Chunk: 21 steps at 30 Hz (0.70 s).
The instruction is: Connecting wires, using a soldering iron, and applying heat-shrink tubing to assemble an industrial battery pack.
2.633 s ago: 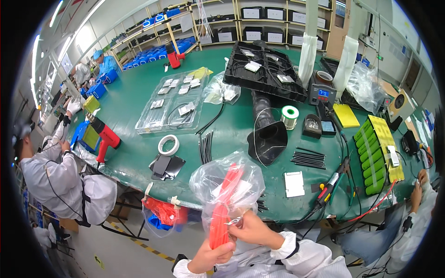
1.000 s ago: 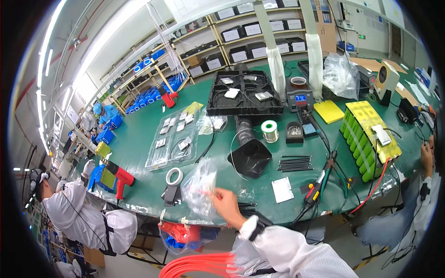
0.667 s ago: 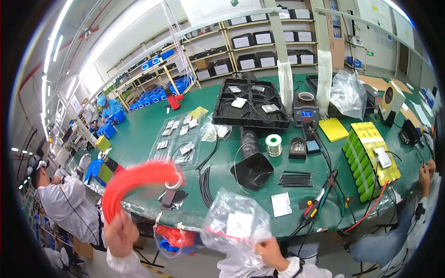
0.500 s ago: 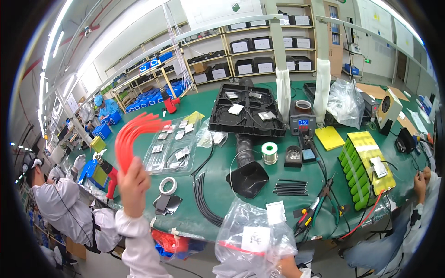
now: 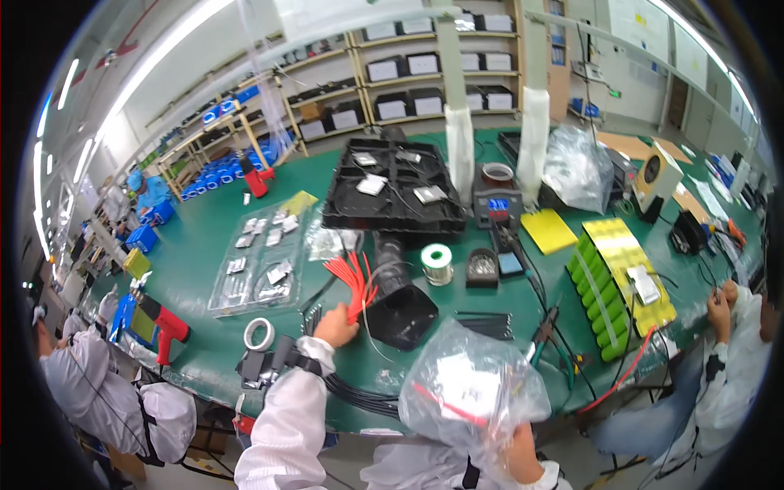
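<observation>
Red wires (image 5: 353, 282): A loose bundle over the green workbench (image 5: 184, 245), near the middle of the view, its far ends fanned out between the clear parts tray and the black funnel. Whether it touched the benchtop could not be told.
Left hand (image 5: 336, 325): Its fingers were closed around the near part of the bundle. If that grip loosened, the unbound ends would likely have spread and single wires slid out.
Solder strand (image 5: 366, 322): A thin, pale loop curved just beside the red wires; contact was unclear. A sideways pull might have snagged it and tugged the solder spool (image 5: 437, 265).
Black funnel (image 5: 404, 320): Its wide mouth lay just right of the hand, so a careless swing could have knocked it.
Black wires (image 5: 359, 394): These ran below the left forearm toward the bag. A dragging sleeve might have scattered them or mixed the two colours.
Clear bag (image 5: 469, 376): Crumpled, with a white label and a red strip, it hung over the front edge of the bench and hid what lay behind.
Right hand (image 5: 523, 457): It was clamped on the bag's lower right corner. Swept rightward, the bag could have caught the pliers (image 5: 542, 335).
Clear parts tray (image 5: 261, 261): Left of the bundle, near enough that stray wire ends might have dropped in.
</observation>
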Available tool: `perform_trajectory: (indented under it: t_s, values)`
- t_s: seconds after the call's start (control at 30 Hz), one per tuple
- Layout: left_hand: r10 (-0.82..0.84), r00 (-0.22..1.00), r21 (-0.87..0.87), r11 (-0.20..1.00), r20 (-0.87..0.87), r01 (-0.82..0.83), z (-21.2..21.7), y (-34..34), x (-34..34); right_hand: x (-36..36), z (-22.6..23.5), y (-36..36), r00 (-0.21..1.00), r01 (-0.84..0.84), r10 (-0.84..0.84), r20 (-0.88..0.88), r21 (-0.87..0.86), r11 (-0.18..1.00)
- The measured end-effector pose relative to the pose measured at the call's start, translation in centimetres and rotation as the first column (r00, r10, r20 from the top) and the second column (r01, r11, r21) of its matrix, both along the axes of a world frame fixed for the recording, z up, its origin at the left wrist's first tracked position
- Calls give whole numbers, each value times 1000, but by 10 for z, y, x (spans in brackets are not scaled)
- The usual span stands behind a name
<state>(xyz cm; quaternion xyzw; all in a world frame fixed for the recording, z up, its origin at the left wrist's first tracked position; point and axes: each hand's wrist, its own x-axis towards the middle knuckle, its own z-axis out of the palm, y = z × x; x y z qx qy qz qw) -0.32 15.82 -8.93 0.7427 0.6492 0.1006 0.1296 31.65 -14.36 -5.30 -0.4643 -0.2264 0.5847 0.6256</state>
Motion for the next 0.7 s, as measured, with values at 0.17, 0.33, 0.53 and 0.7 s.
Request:
perform_trajectory:
  t_s: [0.17,0.33,0.53,0.7]
  values:
    - [-231,972,243,941,-41,234,42,-36,5,18,-3,6,990,-101,103,98,-27,995]
    - [-607,758,327,785,240,526,158,-206,62,2,-27,-1,895,-367,336,294,53,929]
    - [-425,788,-261,780,446,568,55,-290,73,-25,30,-10,717,-642,590,372,20,767]
    - [-458,844,534,804,278,261,95,-252,45,-34,62,2,762,-646,641,95,183,741]
